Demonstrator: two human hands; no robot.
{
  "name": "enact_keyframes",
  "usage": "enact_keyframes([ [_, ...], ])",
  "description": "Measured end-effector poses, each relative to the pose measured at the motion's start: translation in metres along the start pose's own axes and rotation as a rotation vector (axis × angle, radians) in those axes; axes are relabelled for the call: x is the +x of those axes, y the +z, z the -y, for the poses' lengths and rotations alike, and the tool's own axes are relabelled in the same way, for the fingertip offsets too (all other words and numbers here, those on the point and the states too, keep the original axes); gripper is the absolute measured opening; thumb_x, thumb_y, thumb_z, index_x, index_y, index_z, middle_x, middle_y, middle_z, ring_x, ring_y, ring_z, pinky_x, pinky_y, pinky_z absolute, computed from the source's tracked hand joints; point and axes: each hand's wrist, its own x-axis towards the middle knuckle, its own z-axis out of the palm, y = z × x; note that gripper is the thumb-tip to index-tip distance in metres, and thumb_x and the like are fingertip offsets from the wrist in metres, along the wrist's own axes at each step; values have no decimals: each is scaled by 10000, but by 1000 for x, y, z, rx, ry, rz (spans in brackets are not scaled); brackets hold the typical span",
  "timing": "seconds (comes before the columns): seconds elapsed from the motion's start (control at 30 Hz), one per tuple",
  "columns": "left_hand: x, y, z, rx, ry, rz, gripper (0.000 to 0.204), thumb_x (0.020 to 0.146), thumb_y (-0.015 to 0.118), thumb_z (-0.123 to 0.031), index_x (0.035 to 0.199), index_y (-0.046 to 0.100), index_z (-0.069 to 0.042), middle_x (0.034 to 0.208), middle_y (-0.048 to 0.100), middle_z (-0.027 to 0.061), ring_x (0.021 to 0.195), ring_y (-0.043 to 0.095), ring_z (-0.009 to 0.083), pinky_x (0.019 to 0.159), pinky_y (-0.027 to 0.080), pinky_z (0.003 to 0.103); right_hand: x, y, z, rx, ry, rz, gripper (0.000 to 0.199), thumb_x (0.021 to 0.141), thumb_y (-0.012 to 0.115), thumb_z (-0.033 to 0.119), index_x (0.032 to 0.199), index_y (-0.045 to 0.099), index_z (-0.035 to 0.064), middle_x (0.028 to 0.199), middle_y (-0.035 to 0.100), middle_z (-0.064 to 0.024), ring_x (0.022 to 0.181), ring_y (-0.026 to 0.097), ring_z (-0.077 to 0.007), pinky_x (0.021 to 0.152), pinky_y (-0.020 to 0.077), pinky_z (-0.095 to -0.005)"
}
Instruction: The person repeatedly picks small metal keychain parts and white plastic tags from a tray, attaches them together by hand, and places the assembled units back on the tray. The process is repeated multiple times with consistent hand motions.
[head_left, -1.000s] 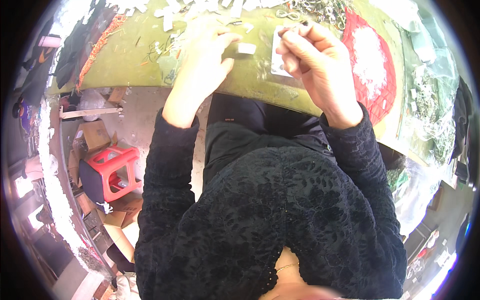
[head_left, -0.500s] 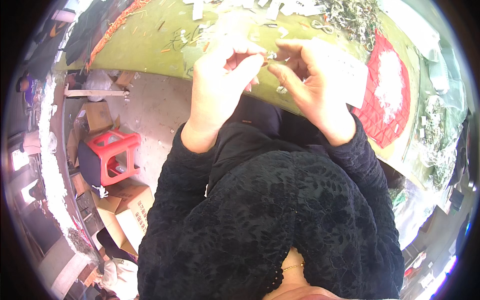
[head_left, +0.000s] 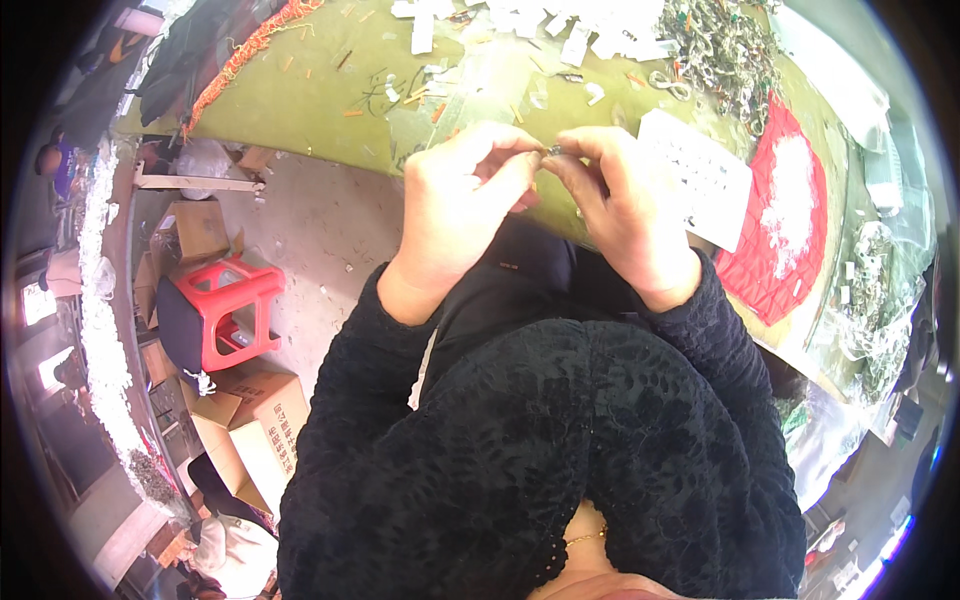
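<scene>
Above the near edge of the green table (head_left: pixel 300 110), my left hand (head_left: pixel 462 200) and my right hand (head_left: pixel 632 205) meet fingertip to fingertip. A tiny silvery piece (head_left: pixel 555 150) shows between them, too small to name. The thumb and forefinger of my right hand pinch it. Thumb and forefinger are pressed together on my left hand too, right against the piece; whatever lies inside that pinch is hidden. Beside my right hand lies a white card (head_left: pixel 700 175) with rows of small dark marks or parts.
A heap of metal clasps and cords (head_left: pixel 715 60) lies at the far right, near white tags (head_left: pixel 590 30). Right of the card, a red quilted cloth (head_left: pixel 750 270) bears small white bits. Orange cord (head_left: pixel 235 60) lies far left. A red stool (head_left: pixel 212 325) and cardboard boxes (head_left: pixel 265 430) stand left.
My hands have come together; the gap between their fingertips has closed around the small piece. My right fingers, spread before, are now pinched. The view has shifted slightly, showing more of the table.
</scene>
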Motion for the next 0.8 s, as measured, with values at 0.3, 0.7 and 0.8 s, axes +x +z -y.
enact_keyframes([
  [0.3, 11, 3, 11, 177, 182, -51, 31, 897, 609, -4, 902, 616, 26, 691, 661, 62, 583, 642, 100, 542, 514, 229, 13, -5, -6, -62, -141, 126, 260, 780, 681, -66, 1018, 625, 22, 861, 674, -122, 729, 675, -264, 604, 526, -313],
  [0.7, 49, -26, 1, 110, 18, 17, 221, 967, 589, -184, 1045, 623, 21, 773, 680, 84, 521, 613, 106, 466, 466, 218, 13, -2, -13, 5, -122, 83, 225, 773, 676, 3, 974, 583, 45, 765, 613, -107, 654, 642, -289, 538, 512, -346],
  [0.8, 97, -49, 16, 1053, 200, -269, 367, 873, 668, -345, 1057, 638, -30, 917, 667, 107, 761, 657, 224, 660, 508, 376, 14, 2, -13, 104, -76, 22, 217, 792, 681, -8, 987, 598, 36, 814, 645, -124, 708, 659, -307, 589, 530, -347],
])
